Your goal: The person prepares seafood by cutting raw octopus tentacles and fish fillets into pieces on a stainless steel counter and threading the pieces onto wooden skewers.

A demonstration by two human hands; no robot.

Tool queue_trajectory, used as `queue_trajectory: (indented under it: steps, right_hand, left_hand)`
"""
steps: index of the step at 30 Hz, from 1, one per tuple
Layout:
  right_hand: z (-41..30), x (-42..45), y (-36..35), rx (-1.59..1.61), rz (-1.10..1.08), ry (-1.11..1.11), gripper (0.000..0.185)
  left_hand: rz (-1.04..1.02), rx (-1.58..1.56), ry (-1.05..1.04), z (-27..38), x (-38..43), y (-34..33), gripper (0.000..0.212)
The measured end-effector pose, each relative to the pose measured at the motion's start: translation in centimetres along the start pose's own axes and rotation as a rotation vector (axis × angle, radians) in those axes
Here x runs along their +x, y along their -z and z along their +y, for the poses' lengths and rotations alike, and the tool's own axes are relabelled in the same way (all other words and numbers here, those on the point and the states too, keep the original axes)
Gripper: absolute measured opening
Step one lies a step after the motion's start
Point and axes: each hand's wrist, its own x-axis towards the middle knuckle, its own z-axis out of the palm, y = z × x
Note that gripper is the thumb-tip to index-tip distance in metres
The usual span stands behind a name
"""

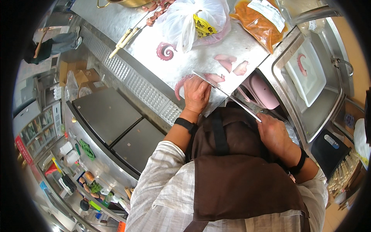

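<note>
My left hand [197,94] presses an octopus tentacle [180,87] onto the steel worktop [139,52] near its front edge. In my right hand [271,129] is the near end of a long, thin skewer or blade [237,101]; which of these it is, I cannot tell. Its far part crosses beside my left fingers, over the pale, thick end of the tentacle. A curled tentacle [166,51] lies farther back. Pale pink pieces [240,68] rest to the right. Wooden-handled skewers [124,42] carrying chunks of tentacle [153,18] lie at the back left.
A tied plastic bag [185,23] and a bag of orange food [258,26] stand at the back. The steel sink [327,113] at right holds a white tray [311,90] with one tentacle. A pink container [262,91] is below the worktop. Another person [58,45] is at far left.
</note>
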Motion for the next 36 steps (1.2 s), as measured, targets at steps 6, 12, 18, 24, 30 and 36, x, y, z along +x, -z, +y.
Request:
queue_trajectory:
  steps: [6,12,18,24,30,36]
  right_hand:
    - [0.6,0.1,0.5,0.023,-0.019,-0.008,0.022]
    - [1.2,0.5,0.9,-0.001,-0.073,-0.04,0.023]
    - [1.8,0.9,1.6,0.079,-0.032,0.044,0.022]
    - [2.4,1.3,2.1,0.092,-0.086,0.034,0.019]
    - [2.7,1.7,2.1,0.08,-0.067,0.058,0.018]
    - [2.5,2.9,0.2,0.061,-0.076,0.057,0.018]
  left_hand:
    - [0.002,-0.002,0.003,0.2,0.1,0.0,0.026]
    - [0.001,-0.026,-0.006,0.2,0.5,0.1,0.025]
    - [0.009,-0.058,-0.012,0.4,0.8,0.4,0.024]
    - [0.021,-0.07,-0.001,0.4,0.6,0.2,0.026]
    - [0.015,-0.076,0.004,0.4,0.5,0.2,0.026]
    - [0.006,-0.071,0.0,0.4,0.6,0.3,0.026]
